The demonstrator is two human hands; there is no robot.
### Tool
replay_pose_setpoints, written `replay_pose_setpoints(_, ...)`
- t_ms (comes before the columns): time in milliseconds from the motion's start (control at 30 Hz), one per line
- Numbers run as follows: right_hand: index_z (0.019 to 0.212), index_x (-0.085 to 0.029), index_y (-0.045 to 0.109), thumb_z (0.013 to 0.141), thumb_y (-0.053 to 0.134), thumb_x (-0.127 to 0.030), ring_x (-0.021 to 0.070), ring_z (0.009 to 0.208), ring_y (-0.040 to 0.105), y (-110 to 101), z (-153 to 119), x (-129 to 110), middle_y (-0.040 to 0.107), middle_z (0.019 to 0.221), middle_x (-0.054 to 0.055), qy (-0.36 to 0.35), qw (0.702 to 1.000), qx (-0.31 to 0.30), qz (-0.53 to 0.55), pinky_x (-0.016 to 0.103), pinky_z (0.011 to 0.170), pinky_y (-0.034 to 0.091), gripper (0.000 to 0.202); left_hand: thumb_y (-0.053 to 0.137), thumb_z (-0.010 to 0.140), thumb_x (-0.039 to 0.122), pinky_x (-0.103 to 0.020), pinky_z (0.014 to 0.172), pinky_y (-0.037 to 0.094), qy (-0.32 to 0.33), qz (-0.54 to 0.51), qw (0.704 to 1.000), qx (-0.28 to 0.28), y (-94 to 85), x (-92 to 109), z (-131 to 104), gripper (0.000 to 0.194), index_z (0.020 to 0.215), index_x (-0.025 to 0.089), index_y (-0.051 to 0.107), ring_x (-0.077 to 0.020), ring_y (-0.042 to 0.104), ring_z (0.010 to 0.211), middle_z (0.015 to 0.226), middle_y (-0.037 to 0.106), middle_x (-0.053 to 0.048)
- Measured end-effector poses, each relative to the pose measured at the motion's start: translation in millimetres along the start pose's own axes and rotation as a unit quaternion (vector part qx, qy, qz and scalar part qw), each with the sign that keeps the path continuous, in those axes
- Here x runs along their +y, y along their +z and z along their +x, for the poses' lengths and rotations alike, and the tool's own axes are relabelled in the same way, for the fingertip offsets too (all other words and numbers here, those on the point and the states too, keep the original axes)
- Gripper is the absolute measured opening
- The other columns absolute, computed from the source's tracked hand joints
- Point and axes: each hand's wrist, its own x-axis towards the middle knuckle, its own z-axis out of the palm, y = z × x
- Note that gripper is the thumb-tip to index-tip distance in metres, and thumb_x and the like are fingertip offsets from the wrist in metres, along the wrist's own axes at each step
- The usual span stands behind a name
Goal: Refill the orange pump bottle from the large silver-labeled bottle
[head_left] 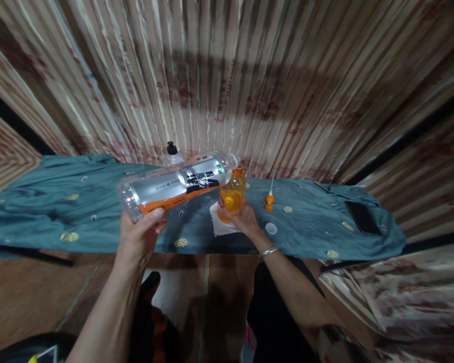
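Note:
My left hand (142,234) is wrapped round the lower part of a large clear bottle (177,182) with a silver and orange label. That bottle is tipped to the right, its mouth at the open top of an orange see-through bottle (232,194). My right hand (244,217) grips the orange bottle, which is upright and holds some liquid. Under it lies a white cloth (220,226). To the right are an orange pump top (269,200) with a thin tube and a small white cap (271,229). Whether liquid flows between the bottles cannot be made out.
A green patterned cloth covers the narrow table (306,217). Behind the tilted bottle stands a clear bottle with a black top (171,149). A dark phone (363,218) lies at the right end. Striped curtains (212,75) hang close behind the table.

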Motion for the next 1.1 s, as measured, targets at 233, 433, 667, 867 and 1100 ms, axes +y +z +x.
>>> replay_pose_setpoints(233, 0.138, -0.021, 0.062, 0.085, 0.091, -0.041, 0.0296, 0.12, 0.08, -4.9, -1.8, -4.4, 0.084, 0.122, 0.011, 0.002, 1.0, -0.006, 0.002, 0.035, 0.1, 0.062, 0.064, 0.096, 0.048, 0.033, -0.017, 0.038, 0.024, 0.001, 0.001, 1.0, -0.004, -0.7, 1.3, -0.8, 0.046, 0.083, 0.018, 0.07, -0.0099, 0.049, 0.049, 0.061, 0.059, 0.002)
replay_pose_setpoints(433, 0.138, -0.02, 0.062, 0.085, 0.091, -0.042, 0.0286, 0.121, 0.079, -4.7, -2.5, -5.7, 0.083, 0.125, 0.011, -0.002, 1.0, 0.0, 0.001, 0.033, 0.1, 0.062, 0.064, 0.093, 0.048, 0.03, -0.016, 0.039, 0.024, -0.001, -0.001, 1.0, 0.001, 0.6, 2.0, -2.1, 0.041, 0.08, 0.018, 0.069, -0.0087, 0.047, 0.049, 0.061, 0.061, 0.002)
replay_pose_setpoints(667, 0.137, -0.019, 0.064, 0.085, 0.091, -0.042, 0.0309, 0.119, 0.08, -7.5, -3.5, -9.1, 0.084, 0.121, 0.012, 0.018, 1.0, -0.004, -0.017, 0.035, 0.097, 0.063, 0.063, 0.094, 0.044, 0.03, -0.017, 0.038, 0.024, -0.013, -0.004, 1.0, 0.016, 2.9, 3.9, -1.9, 0.046, 0.079, 0.017, 0.068, -0.0085, 0.046, 0.048, 0.062, 0.061, 0.001)
replay_pose_setpoints(867, 0.136, -0.02, 0.065, 0.084, 0.091, -0.042, 0.0302, 0.118, 0.081, -6.6, -3.1, -8.0, 0.084, 0.121, 0.011, 0.012, 1.0, 0.0, -0.015, 0.033, 0.096, 0.063, 0.062, 0.092, 0.038, 0.028, -0.017, 0.037, 0.03, -0.034, -0.003, 0.999, 0.041, 4.8, 5.3, -0.9, 0.047, 0.078, 0.017, 0.07, -0.0092, 0.05, 0.046, 0.059, 0.063, 0.003)
replay_pose_setpoints(1100, 0.137, -0.019, 0.063, 0.084, 0.092, -0.042, 0.0305, 0.121, 0.079, -5.6, -2.3, -7.5, 0.083, 0.125, 0.013, 0.012, 1.0, 0.0, -0.011, 0.034, 0.1, 0.062, 0.064, 0.089, 0.036, 0.026, -0.016, 0.035, 0.029, -0.04, -0.005, 0.997, 0.059, 7.9, 7.3, -1.2, 0.044, 0.075, 0.017, 0.07, -0.0084, 0.051, 0.045, 0.06, 0.065, 0.003)
